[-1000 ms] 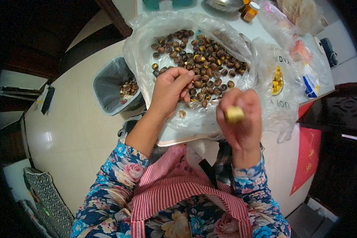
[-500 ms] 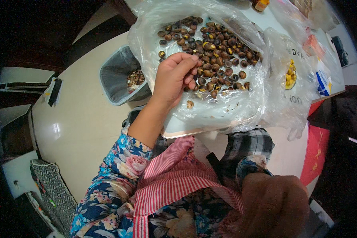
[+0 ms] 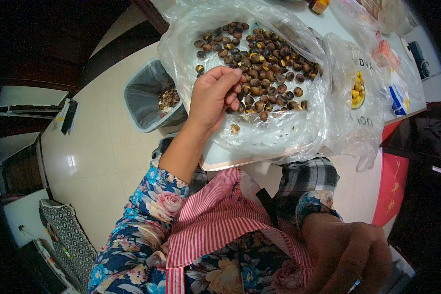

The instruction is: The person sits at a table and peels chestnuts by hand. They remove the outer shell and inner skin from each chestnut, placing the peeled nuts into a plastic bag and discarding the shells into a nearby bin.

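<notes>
Dark brown chestnuts (image 3: 272,93), several with split shells showing yellow, lie spread on a clear plastic bag (image 3: 299,139) over a white table. My left hand (image 3: 211,95) is over their near left side, thumb pressed to the curled forefinger; anything in the pinch is hidden. A small pale brown crumb (image 3: 235,129) lies just below that hand. My right hand (image 3: 348,252) is raised close to me at lower right, back turned up and fingers curled down. Its fingertips are out of sight, and a small shiny bit shows by one finger.
A grey lined bin (image 3: 147,95) with shell scraps stands left of the table. On the right, yellow peeled chestnuts (image 3: 357,90) sit on a printed plastic bag (image 3: 340,112). Beyond are a blue-white packet (image 3: 399,100), an amber jar (image 3: 319,6) and a dark phone-like object (image 3: 419,59).
My right hand has moved a little lower and to the right and appears sharper. My left hand keeps its pinch in nearly the same place over the chestnuts.
</notes>
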`<move>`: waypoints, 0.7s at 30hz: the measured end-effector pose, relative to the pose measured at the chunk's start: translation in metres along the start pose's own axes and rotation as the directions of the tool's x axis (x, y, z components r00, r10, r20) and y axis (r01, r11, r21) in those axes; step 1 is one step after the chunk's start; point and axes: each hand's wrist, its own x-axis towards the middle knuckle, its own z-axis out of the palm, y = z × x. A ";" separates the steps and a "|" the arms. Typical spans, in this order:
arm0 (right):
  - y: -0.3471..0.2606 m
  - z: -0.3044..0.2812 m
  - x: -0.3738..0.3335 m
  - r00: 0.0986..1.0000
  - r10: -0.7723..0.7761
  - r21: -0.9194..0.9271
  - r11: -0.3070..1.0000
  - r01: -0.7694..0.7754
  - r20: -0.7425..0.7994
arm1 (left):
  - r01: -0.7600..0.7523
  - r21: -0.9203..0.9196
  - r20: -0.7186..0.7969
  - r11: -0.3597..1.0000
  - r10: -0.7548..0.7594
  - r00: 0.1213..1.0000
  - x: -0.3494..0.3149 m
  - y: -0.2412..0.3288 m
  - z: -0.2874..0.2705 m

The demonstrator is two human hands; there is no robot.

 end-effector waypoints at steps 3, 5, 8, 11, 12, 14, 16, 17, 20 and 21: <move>0.001 0.015 0.002 0.984 -0.034 -0.123 0.992 0.012 -0.173 | 0.007 -0.006 -0.004 1.000 -0.007 1.000 0.000 0.000 0.000; 0.002 0.028 0.002 0.950 -0.094 -0.203 0.979 0.033 -0.298 | 0.007 0.005 -0.018 1.000 -0.007 1.000 0.000 0.000 0.000; 0.001 0.042 0.007 0.866 -0.082 -0.353 0.929 -0.113 -0.494 | 0.010 0.004 -0.027 1.000 -0.010 1.000 0.000 -0.001 0.000; -0.004 0.048 0.015 0.837 0.069 -0.423 0.838 -0.344 -0.542 | 0.013 0.010 -0.023 1.000 -0.013 1.000 0.000 -0.002 -0.001; -0.001 0.031 0.016 0.938 0.053 -0.362 0.914 -0.185 -0.343 | 0.011 0.015 -0.022 1.000 -0.010 1.000 0.000 -0.002 -0.001; 0.014 0.032 0.017 0.892 -0.255 -0.286 0.946 0.151 -0.373 | 0.017 0.012 -0.015 1.000 -0.017 1.000 -0.001 -0.002 -0.001; 0.034 0.049 0.018 0.678 -0.492 -0.359 0.869 0.342 -0.546 | 0.021 0.017 -0.015 1.000 -0.020 1.000 -0.001 -0.002 -0.001; 0.036 0.051 0.015 0.682 -0.509 -0.364 0.859 0.361 -0.525 | 0.014 0.017 -0.012 1.000 -0.013 1.000 -0.001 -0.002 -0.001; 0.003 0.014 0.009 0.992 -0.127 -0.301 0.946 0.121 0.000 | 0.017 0.019 -0.009 1.000 -0.017 1.000 -0.001 -0.004 0.000; 0.005 0.012 0.007 0.986 -0.167 -0.291 0.942 0.165 0.018 | 0.020 0.018 -0.002 1.000 -0.020 1.000 -0.001 -0.004 0.000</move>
